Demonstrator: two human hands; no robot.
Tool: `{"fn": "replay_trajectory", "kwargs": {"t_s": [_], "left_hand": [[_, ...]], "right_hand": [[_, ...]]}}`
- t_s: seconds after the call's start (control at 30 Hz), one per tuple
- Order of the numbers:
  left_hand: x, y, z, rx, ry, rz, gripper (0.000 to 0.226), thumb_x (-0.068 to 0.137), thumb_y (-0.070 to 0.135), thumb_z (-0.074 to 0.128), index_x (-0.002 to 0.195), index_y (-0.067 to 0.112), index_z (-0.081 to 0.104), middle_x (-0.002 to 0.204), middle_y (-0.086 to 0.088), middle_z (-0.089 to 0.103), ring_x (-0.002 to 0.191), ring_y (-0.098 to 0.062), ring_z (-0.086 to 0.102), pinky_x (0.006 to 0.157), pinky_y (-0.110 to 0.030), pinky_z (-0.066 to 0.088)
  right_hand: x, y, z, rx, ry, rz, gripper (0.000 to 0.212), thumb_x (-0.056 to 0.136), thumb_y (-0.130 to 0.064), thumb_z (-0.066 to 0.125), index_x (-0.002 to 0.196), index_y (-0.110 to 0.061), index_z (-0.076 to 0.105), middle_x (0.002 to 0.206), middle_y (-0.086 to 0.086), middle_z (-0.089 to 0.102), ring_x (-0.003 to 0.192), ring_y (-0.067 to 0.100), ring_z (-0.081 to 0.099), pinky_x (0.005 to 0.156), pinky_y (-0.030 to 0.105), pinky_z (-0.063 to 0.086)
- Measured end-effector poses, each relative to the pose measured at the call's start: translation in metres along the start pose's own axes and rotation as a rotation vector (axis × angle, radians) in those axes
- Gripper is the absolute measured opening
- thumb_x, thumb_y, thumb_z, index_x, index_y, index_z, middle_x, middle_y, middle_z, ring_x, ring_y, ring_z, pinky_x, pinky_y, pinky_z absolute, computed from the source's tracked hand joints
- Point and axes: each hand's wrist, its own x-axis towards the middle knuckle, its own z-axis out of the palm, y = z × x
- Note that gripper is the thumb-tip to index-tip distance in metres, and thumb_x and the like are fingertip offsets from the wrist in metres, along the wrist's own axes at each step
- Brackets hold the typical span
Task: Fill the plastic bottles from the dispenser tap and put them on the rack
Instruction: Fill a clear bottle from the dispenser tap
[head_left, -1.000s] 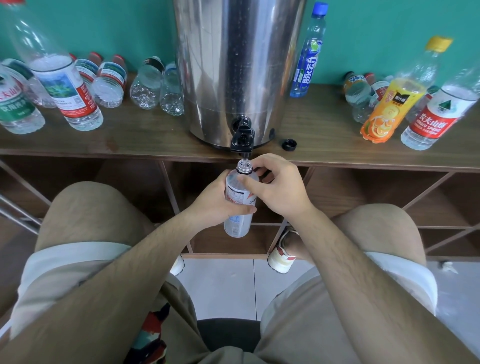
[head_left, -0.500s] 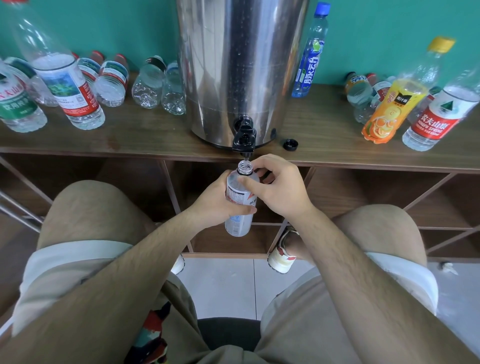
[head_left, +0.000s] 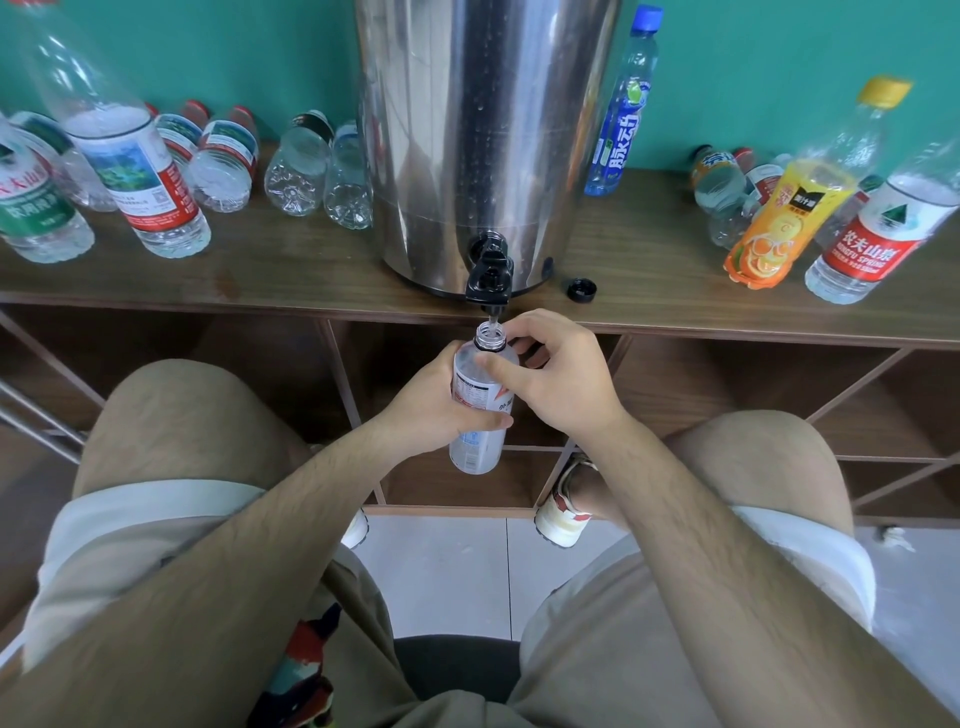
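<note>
A small clear plastic bottle (head_left: 475, 447) with a white label is held upright, its open mouth right under the black tap (head_left: 488, 275) of the steel dispenser (head_left: 483, 130). My left hand (head_left: 431, 400) grips the bottle's body from the left. My right hand (head_left: 556, 374) holds its shoulder and neck from the right, thumb across the front. The bottle's black cap (head_left: 581, 289) lies on the wooden rack top (head_left: 291, 270) to the right of the tap.
Several water bottles stand or lie on the rack's left side, among them a large red-labelled bottle (head_left: 140, 176). A blue bottle (head_left: 621, 119), an orange juice bottle (head_left: 789, 218) and a red-labelled bottle (head_left: 878, 234) are on the right. Open compartments lie below; my knees flank the bottle.
</note>
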Motion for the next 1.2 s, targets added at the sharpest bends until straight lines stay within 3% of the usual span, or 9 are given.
{"fn": "replay_trajectory", "kwargs": {"t_s": [0.33,0.8,1.2], "left_hand": [[0.0023,-0.0035,0.0012,0.009,0.014,-0.001,0.079,0.073,0.02,0.094,0.137,0.031,0.05,0.119,0.015,0.068,0.108,0.0,0.066,0.085,-0.019,0.05],[0.0019,-0.0033,0.0011,0.014,0.008,0.003,0.08,0.074,0.019,0.093,0.139,0.028,0.049,0.123,0.011,0.067,0.115,-0.009,0.065,0.099,-0.032,0.053],[0.0019,-0.0047,0.0,0.012,0.008,0.009,0.08,0.074,0.02,0.093,0.14,0.028,0.049,0.122,0.013,0.067,0.113,-0.005,0.065,0.093,-0.026,0.052]], "right_hand": [[-0.0001,0.0001,0.0008,-0.009,0.003,-0.004,0.019,0.085,-0.025,0.085,0.101,-0.015,0.079,0.095,-0.007,0.071,0.084,0.01,0.065,0.069,0.021,0.051],[-0.0001,0.0,0.0004,-0.019,-0.001,-0.002,0.02,0.085,-0.026,0.085,0.101,-0.015,0.08,0.095,-0.007,0.071,0.085,0.01,0.065,0.069,0.019,0.049],[0.0002,0.0004,0.0019,-0.005,0.001,0.012,0.021,0.086,-0.024,0.084,0.103,-0.014,0.08,0.098,-0.004,0.072,0.086,0.01,0.065,0.069,0.02,0.049]]}}
